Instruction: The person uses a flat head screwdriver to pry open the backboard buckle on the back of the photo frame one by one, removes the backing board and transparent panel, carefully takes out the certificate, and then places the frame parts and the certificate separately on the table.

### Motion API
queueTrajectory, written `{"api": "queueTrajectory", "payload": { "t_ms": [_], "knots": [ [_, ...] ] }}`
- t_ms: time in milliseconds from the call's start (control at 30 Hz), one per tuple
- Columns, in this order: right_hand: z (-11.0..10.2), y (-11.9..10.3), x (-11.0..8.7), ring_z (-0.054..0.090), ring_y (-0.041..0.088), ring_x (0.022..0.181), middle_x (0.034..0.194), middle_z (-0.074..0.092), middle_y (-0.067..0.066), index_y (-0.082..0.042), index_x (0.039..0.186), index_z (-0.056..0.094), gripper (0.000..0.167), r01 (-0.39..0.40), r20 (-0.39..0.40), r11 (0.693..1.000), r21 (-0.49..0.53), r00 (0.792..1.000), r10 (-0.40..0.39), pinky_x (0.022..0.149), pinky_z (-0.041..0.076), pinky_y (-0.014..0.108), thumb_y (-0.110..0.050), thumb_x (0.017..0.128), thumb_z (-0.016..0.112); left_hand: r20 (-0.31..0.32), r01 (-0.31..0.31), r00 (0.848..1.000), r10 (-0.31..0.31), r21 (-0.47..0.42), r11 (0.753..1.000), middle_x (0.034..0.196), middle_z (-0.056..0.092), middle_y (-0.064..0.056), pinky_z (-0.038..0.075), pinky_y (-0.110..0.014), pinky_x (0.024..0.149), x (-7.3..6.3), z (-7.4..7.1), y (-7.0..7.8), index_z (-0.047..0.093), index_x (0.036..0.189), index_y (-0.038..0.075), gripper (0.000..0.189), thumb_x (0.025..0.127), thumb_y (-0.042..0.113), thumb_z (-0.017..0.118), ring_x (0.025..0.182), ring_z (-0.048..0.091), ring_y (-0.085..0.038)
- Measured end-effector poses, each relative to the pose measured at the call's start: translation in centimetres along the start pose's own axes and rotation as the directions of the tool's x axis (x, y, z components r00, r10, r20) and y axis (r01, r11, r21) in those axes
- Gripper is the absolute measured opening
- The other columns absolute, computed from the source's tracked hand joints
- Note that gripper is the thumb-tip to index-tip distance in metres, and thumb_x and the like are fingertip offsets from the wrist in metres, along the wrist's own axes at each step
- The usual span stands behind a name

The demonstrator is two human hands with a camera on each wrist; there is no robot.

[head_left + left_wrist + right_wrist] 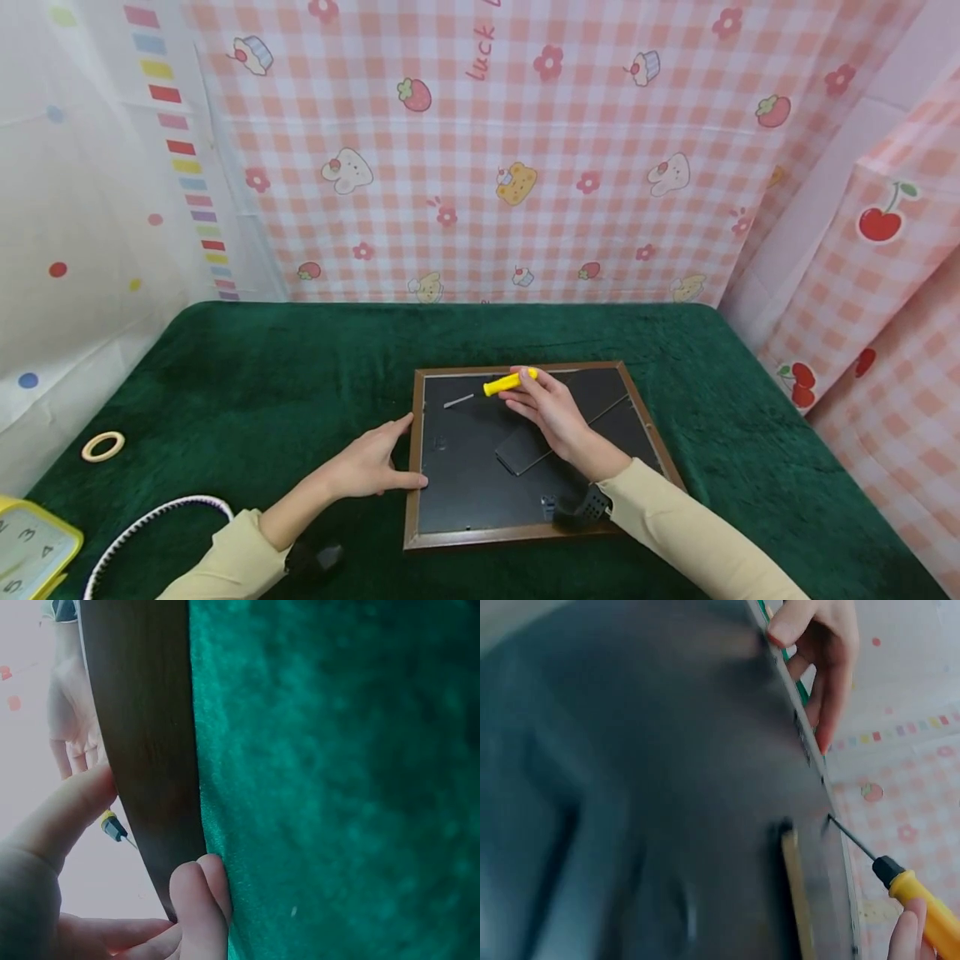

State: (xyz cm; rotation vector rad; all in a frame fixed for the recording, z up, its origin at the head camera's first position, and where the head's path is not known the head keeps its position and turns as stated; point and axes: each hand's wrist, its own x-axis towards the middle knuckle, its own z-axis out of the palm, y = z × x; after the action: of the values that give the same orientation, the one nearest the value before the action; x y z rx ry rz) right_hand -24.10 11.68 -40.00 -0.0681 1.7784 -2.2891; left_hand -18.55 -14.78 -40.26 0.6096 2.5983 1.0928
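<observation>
Yellow screwdriver [502, 384] pinched firmly in my right hand [553, 413] | my left hand [367, 463] grips the frame [480, 537] at left | best kept shallow, pressing lightly

Left fingers [399, 426] spread from thumb [407, 480], right fingers [522, 409] curled

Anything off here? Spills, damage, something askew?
Nothing stands out. The picture frame lies back-up, with no break showing in its visible brown rim. The left hand grips its left side; the right hand holds the yellow screwdriver over the black backing. No spill shows on the green cloth.
</observation>
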Motion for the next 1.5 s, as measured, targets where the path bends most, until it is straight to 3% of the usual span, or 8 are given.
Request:
{"api": "queueTrajectory", "payload": {
  "t_ms": [400, 833, 1100, 1267, 1367, 1500],
  "knots": [
    [1.7, 0.8, -0.6, 0.056, 0.023, 0.098, 0.115, 0.051, 0.02, 0.006, 0.127, 0.038, 0.042, 0.009, 0.018, 1.0, -0.025, 1.0, -0.008, 0.082, 0.043, 0.031, -0.019, 0.094, 0.044, -0.001, 0.029, 1.0, -0.029, -0.002, 1.0, 0.124, 0.039, -0.022, 0.044, -0.029, 0.043, 0.0, 0.0, 0.0, 0.019, 0.136, -0.005, 0.094, 0.071, 0.035, 0.073, 0.044, 0.049, -0.013],
    [2.0, 1.3, -0.9, 0.055, 0.024, 0.1, 0.115, 0.051, 0.02, 0.007, 0.126, 0.039, 0.04, 0.012, 0.015, 1.0, -0.004, 1.0, -0.012, 0.082, 0.043, 0.031, -0.017, 0.094, 0.044, 0.017, 0.023, 1.0, -0.022, -0.036, 0.999, 0.124, 0.038, -0.023, 0.044, -0.029, 0.044, -0.1, 0.1, 0.0, 0.016, 0.137, -0.007, 0.094, 0.073, 0.033, 0.072, 0.046, 0.051, -0.013],
    [2.3, 1.1, -0.7, 0.056, 0.025, 0.098, 0.114, 0.051, 0.021, 0.007, 0.125, 0.04, 0.041, 0.035, 0.028, 0.999, -0.036, 0.999, -0.034, 0.081, 0.043, 0.031, -0.017, 0.092, 0.047, 0.021, 0.029, 0.999, -0.028, -0.048, 0.998, 0.094, 0.049, -0.011, 0.043, -0.03, 0.044, -0.1, 0.1, 0.3, 0.017, 0.136, -0.009, 0.094, 0.072, 0.031, 0.073, 0.049, 0.051, -0.014],
    [2.4, 0.7, -0.6, 0.058, 0.024, 0.095, 0.109, 0.054, 0.019, 0.007, 0.123, 0.043, 0.041, 0.061, 0.029, 0.993, -0.097, 0.998, -0.059, 0.08, 0.044, 0.031, -0.016, 0.09, 0.052, 0.06, 0.019, 0.998, -0.015, -0.06, 0.998, 0.078, 0.055, -0.004, 0.044, -0.029, 0.046, 0.0, 0.0, 0.2, 0.015, 0.136, -0.01, 0.095, 0.073, 0.033, 0.072, 0.05, 0.053, -0.014],
    [2.5, 0.5, -0.5, 0.058, 0.023, 0.094, 0.107, 0.055, 0.018, 0.007, 0.123, 0.043, 0.042, 0.058, 0.04, 0.991, -0.123, 0.998, -0.054, 0.08, 0.045, 0.031, -0.015, 0.089, 0.053, 0.074, 0.0, 0.997, 0.005, -0.062, 0.998, 0.095, 0.058, -0.013, 0.044, -0.029, 0.051, -0.3, -0.1, 0.1, 0.016, 0.135, -0.011, 0.094, 0.073, 0.032, 0.072, 0.061, 0.055, -0.014],
    [2.6, 0.4, -0.3, 0.059, 0.023, 0.092, 0.107, 0.056, 0.018, 0.007, 0.123, 0.043, 0.041, 0.07, 0.047, 0.987, -0.142, 0.997, -0.064, 0.079, 0.045, 0.031, -0.012, 0.088, 0.054, 0.062, -0.019, 0.998, 0.024, -0.084, 0.996, 0.127, 0.037, -0.024, 0.045, -0.028, 0.057, -0.9, 0.0, 0.0, 0.021, 0.133, -0.012, 0.092, 0.071, 0.03, 0.074, 0.081, 0.055, -0.016]
  ]
}}
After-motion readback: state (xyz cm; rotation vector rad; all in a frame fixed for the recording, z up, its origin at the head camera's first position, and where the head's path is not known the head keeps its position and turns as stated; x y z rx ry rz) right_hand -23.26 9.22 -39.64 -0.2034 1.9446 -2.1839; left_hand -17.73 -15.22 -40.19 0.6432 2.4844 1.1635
